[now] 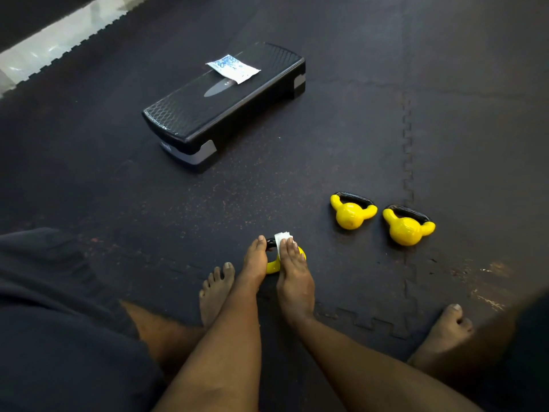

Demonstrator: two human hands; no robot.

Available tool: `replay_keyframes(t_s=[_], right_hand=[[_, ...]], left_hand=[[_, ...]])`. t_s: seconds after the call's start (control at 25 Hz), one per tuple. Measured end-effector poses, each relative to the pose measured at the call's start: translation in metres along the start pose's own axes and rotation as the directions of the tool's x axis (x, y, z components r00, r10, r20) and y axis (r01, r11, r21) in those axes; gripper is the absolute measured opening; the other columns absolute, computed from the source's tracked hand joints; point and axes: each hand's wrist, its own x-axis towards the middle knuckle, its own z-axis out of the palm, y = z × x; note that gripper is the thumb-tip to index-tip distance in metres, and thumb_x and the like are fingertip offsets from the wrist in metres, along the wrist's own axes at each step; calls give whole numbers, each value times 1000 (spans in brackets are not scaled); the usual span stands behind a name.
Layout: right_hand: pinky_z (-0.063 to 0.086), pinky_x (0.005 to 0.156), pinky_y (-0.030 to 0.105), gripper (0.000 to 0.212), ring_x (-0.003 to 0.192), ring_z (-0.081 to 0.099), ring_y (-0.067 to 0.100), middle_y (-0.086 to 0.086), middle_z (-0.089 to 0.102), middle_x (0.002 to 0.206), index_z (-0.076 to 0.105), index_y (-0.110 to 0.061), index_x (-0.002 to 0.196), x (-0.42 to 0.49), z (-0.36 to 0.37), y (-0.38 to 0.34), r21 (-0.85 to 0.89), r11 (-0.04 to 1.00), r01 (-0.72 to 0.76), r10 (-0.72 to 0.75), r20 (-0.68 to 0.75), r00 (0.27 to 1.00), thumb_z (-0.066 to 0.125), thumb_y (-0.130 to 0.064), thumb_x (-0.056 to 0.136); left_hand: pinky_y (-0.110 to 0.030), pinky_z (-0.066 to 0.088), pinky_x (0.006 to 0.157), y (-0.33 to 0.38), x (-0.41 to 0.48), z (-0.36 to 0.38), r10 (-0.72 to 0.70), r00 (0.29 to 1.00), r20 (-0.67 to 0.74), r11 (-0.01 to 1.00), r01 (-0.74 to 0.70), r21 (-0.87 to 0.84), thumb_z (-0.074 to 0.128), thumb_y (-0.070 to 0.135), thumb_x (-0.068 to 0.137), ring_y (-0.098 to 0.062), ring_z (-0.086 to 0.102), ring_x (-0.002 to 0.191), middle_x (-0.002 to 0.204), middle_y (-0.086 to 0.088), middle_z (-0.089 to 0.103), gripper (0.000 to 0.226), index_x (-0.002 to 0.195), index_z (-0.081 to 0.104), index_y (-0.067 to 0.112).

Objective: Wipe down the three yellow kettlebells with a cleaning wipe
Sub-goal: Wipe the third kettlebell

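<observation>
Kettlebells [353, 214] on dark interlocking floor mats [297, 179]

Bare forearms and bare feet [215, 292]; dark navy shorts [59, 322]

A home gym or exercise room is showing here: dark interlocking foam floor mats [356, 138] are covering the ground, a black aerobic step platform [225, 105] is sitting on them, and yellow kettlebells [352, 211] are lying nearby, beside a person's bare feet [215, 289].
</observation>
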Motion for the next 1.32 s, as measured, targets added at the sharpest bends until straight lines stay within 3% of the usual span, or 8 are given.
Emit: replay_keyframes(t_s=[0.24, 0.44, 0.68, 0.92, 1.0, 1.12, 1.24, 1.32], right_hand=[[19, 121, 34, 64, 148, 10, 4, -5, 23, 160, 30, -19, 151, 9, 3, -17, 37, 998, 45, -46, 29, 999, 41, 5, 93], [24, 120, 39, 68, 147, 15, 4, -9, 25, 159, 33, -20, 150, -13, -1, 14, 19, 1000, 20, -21, 23, 1000, 44, 8, 90], [21, 120, 37, 62, 147, 18, 6, -1, 29, 157, 33, -16, 150, 2, 7, 0, 19, 1000, 5, -4, -19, 1000, 45, 3, 92], [24, 120, 36, 58, 146, 20, 3, -6, 30, 157, 33, -18, 150, -5, 2, 15, 61, 997, -49, 49, -3, 999, 44, -1, 96], [24, 120, 33, 52, 144, 24, 4, -3, 34, 155, 37, -15, 148, 0, 5, 5, 125, 985, -122, 128, -41, 991, 44, -4, 98], [24, 118, 25, 45, 142, 31, 6, -2, 44, 149, 48, -14, 142, 27, 5, -20, 213, 967, -138, 147, -27, 989, 46, -6, 98], [44, 101, 24, 32, 118, 59, 11, -3, 66, 124, 66, -18, 120, 47, -3, -26, 273, 946, -176, 187, -12, 982, 50, -10, 95], [50, 83, 23, 26, 95, 65, 6, -8, 72, 105, 69, -22, 108, 48, -10, -25, 303, 931, -204, 213, 5, 977, 50, -12, 94]], left_hand=[[-39, 36, 110, -2, 4, -4, -3, 999, 40, 1000, 3, -4, 32, 37, 103, -18, 53, 120, 129, -5, 60, 41, 125, 59, 15], [-35, 39, 98, 1, 2, -3, -4, 1000, -3, 1000, 5, 31, 31, 34, 104, -22, 55, 108, 109, -8, 62, 41, 102, 64, 10], [-28, 32, 88, 5, 2, -2, -20, 1000, 10, 1000, 20, 21, 28, 32, 105, -16, 50, 102, 103, -4, 59, 44, 111, 61, 4], [-35, 39, 97, -2, 10, -2, -21, 1000, -3, 1000, 21, 22, 30, 34, 104, -22, 55, 103, 97, -5, 62, 43, 104, 62, 6], [-34, 38, 93, 0, 8, -2, -30, 1000, -5, 999, 30, 32, 29, 34, 104, -19, 52, 100, 95, -4, 60, 45, 109, 61, 3], [-37, 40, 101, 2, 5, -1, -20, 999, 29, 1000, 20, 2, 30, 31, 104, -18, 53, 105, 107, -4, 61, 40, 118, 60, 8], [-42, 41, 105, 2, 5, -4, -23, 999, 31, 1000, 23, -18, 32, 32, 103, -22, 57, 113, 118, -6, 63, 38, 124, 58, 15], [-42, 41, 103, -1, 5, -5, -18, 1000, 21, 999, 18, 27, 31, 34, 103, -24, 56, 112, 117, -7, 61, 35, 121, 56, 16]])
